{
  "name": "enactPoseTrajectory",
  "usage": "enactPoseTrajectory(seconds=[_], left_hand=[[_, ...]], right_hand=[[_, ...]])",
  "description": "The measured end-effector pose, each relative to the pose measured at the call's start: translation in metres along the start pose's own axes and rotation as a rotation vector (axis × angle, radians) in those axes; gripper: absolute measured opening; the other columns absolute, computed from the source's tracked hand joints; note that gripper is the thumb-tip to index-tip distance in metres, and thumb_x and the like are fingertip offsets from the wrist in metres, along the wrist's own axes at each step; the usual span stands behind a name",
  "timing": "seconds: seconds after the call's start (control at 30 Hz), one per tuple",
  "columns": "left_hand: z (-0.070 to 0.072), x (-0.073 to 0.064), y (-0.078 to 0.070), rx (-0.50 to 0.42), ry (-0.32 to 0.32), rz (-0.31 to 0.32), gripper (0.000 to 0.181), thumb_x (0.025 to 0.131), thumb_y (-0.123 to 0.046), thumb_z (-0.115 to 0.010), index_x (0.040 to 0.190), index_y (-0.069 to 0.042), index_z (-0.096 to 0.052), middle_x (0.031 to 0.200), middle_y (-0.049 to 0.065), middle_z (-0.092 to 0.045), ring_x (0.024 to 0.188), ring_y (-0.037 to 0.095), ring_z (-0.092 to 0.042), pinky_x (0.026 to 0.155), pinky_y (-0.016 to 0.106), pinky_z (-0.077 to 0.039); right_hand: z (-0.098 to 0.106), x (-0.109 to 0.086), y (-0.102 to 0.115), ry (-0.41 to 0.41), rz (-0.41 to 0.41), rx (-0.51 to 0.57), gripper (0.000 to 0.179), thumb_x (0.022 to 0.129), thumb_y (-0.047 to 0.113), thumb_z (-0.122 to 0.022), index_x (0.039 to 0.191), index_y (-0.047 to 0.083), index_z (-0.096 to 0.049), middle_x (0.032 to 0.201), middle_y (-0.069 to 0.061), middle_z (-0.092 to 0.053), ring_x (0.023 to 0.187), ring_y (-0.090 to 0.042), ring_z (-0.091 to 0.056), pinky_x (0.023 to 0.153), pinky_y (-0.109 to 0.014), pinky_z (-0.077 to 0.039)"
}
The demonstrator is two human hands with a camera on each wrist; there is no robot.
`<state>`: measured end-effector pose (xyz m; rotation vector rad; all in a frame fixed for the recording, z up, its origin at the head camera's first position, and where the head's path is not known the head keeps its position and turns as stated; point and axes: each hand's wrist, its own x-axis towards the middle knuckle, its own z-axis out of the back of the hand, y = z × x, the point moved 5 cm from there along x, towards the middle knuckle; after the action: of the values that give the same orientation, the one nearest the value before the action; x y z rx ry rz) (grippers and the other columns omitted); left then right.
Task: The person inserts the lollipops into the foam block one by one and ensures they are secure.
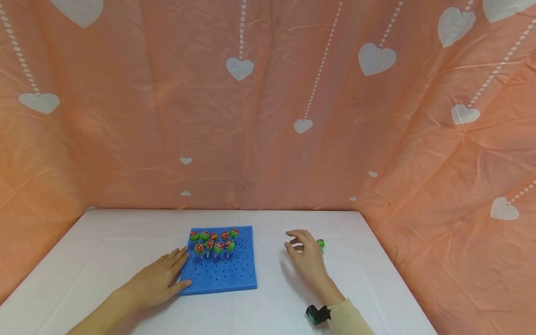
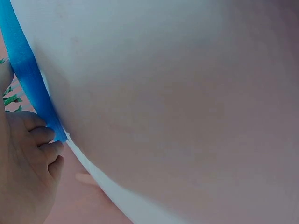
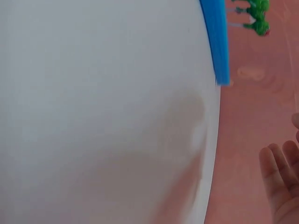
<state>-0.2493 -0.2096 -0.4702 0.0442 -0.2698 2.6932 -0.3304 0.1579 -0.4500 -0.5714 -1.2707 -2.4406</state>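
A blue foam board (image 1: 236, 278) dotted with small holes lies on the table. Several lollipops (image 1: 218, 247) in green and red wrappers stand in its upper left part in two rows, sticks down. My left hand (image 1: 157, 284) rests on the board's left edge, fingers extended; the left wrist view shows these fingers (image 2: 43, 135) against the blue edge (image 2: 32, 74). To the right of the board my right hand (image 1: 309, 261) hovers over the table, fingers loosely bent and nothing between them. Just beyond it is a single lollipop (image 1: 320, 243), partly behind the hand, its white stick pointing toward me.
The white table (image 1: 272, 307) runs back to an orange curtain (image 1: 268, 177) printed with pale hearts, which also hangs along both sides. A black device (image 1: 317, 315) is worn at my right wrist, by a beige sleeve (image 1: 349, 318).
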Motion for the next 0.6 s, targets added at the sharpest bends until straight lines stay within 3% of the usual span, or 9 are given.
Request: enactPoseTrajectory(seconds=[0.6], left_hand=[[-0.003, 0.001, 0.002, 0.005, 0.000, 0.008, 0.082, 0.099, -0.059, -0.052, 0.144, 0.008, -0.049, 0.157, 0.027, -0.041, 0.144, 0.048, -0.041, 0.117, 0.060, -0.039]], right_hand=[[0.049, 0.006, -0.044, -0.043, -0.087, -0.145, 0.028, 0.088, 0.005, -0.076, 0.115, 0.006, -0.073, 0.111, -0.008, -0.069, 0.087, -0.020, -0.071, 0.075, -0.025, -0.062]])
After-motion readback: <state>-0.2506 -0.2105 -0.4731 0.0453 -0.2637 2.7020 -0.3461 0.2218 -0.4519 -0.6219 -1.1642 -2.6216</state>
